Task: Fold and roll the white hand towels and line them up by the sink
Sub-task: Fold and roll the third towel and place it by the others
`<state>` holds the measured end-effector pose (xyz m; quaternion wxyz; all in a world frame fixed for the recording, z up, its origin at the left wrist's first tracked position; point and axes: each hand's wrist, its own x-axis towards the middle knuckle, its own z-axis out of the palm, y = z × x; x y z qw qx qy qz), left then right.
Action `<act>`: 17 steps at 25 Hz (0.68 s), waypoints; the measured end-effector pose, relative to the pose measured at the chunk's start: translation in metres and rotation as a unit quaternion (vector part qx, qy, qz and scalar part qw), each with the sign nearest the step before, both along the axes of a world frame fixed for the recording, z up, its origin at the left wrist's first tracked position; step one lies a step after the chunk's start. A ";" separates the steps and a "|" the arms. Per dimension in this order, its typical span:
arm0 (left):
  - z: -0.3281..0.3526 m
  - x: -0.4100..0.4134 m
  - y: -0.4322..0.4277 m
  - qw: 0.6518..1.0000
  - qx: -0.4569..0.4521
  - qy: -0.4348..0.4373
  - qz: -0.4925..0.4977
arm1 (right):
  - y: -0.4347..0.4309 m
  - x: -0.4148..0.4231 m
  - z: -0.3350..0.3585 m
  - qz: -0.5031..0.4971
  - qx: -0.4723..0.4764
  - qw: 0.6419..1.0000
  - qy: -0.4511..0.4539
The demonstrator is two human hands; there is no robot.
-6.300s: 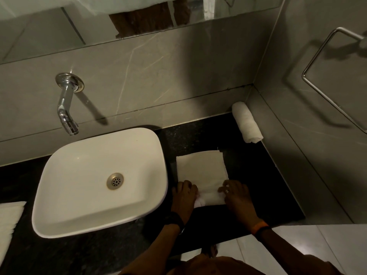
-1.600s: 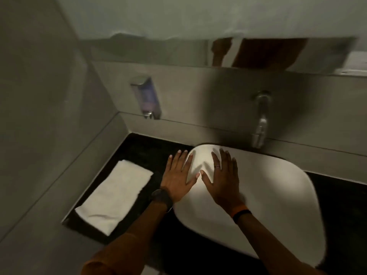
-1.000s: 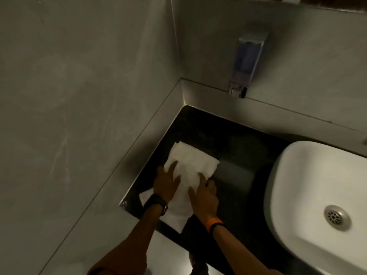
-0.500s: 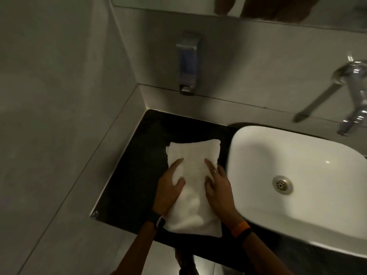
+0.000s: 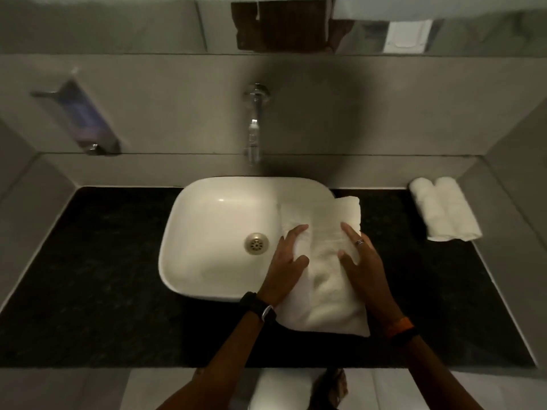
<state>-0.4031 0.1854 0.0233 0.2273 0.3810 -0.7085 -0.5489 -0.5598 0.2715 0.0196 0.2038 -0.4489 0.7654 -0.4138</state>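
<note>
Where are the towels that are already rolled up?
Two rolled towels lie side by side at the far right of the black counter, against the right wall, right of the sink.

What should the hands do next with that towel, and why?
Probably carry the towel rightward onto the bare dark counter. The left hand and right hand hold it partly over the sink; two rolled towels already lie at far right.

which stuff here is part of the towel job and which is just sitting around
Part of the job:
- flat white hand towel, held between left hand and right hand, over the basin's right edge
- two rolled white towels, side by side by the right wall
- white square sink basin
- black stone counter

Just there:
- chrome wall tap
- wall soap dispenser
</note>
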 end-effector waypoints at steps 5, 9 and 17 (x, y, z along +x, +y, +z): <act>-0.021 -0.111 0.068 0.997 -0.019 -0.052 -0.048 | 0.073 -0.111 -0.027 -0.029 0.008 0.998 -0.050; -0.075 -0.147 0.099 0.967 -0.097 -0.224 -0.075 | 0.105 -0.162 -0.079 -0.003 0.072 0.995 -0.065; -0.125 -0.127 0.137 0.853 -0.334 -0.270 -0.296 | 0.181 -0.161 -0.124 0.120 0.187 0.943 0.249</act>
